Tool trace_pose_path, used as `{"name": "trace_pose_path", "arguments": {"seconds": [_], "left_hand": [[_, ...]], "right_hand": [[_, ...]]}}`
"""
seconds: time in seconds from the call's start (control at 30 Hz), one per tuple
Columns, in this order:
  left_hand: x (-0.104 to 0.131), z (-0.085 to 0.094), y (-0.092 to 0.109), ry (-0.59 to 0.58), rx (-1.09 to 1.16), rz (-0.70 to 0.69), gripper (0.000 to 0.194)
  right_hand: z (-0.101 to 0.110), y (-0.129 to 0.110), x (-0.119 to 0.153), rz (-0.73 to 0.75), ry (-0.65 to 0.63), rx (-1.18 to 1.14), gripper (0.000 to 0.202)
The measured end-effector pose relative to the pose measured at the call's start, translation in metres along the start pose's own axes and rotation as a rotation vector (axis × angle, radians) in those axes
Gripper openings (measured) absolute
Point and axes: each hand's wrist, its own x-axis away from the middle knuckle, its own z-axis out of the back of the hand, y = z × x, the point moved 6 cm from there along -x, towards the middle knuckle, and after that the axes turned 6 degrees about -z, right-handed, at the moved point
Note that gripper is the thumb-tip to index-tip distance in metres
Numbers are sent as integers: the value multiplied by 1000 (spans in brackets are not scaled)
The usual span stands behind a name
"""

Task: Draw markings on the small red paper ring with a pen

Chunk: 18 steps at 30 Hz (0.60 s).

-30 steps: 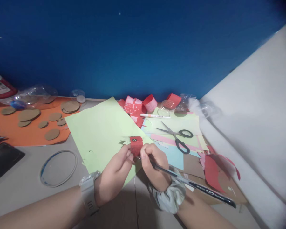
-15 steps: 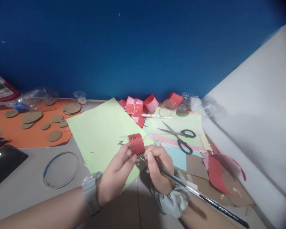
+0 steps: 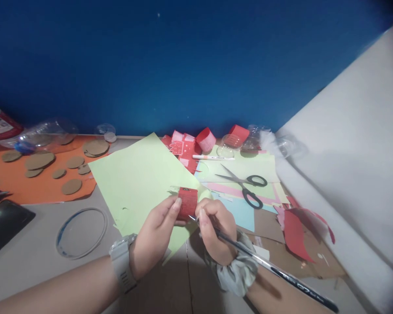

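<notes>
Between the fingers of my left hand is a small red paper roll with dark line marks on its side and a pale frayed piece at its left end. My right hand pinches a long black-and-silver pen near its tip. The pen's point sits at the roll's lower edge; whether it touches cannot be made out. Below the hands lies a light green paper sheet. Scissors with black handles rest, blades apart, right of the hands.
An orange sheet with several cardboard discs lies left, beside a grey ring and a black shiny object. Red paper rings, a white marker and clear plastic pieces stand along the blue wall. Red paper scraps lie right.
The red roll has been turned in my left hand: its dark round mark has moved to the top edge and the lined side faces me. The pen tip stays near its lower edge.
</notes>
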Motion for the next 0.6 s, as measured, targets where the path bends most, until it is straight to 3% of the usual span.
{"name": "trace_pose_path", "arguments": {"seconds": [0.3,0.6], "left_hand": [[10,1,-9,85,118,115,46],[7,-6,2,-43,-44,-19,34]], "right_hand": [[1,0,-1,-5,39,-10,18],[1,2,1,-43,23,-11,15]]}}
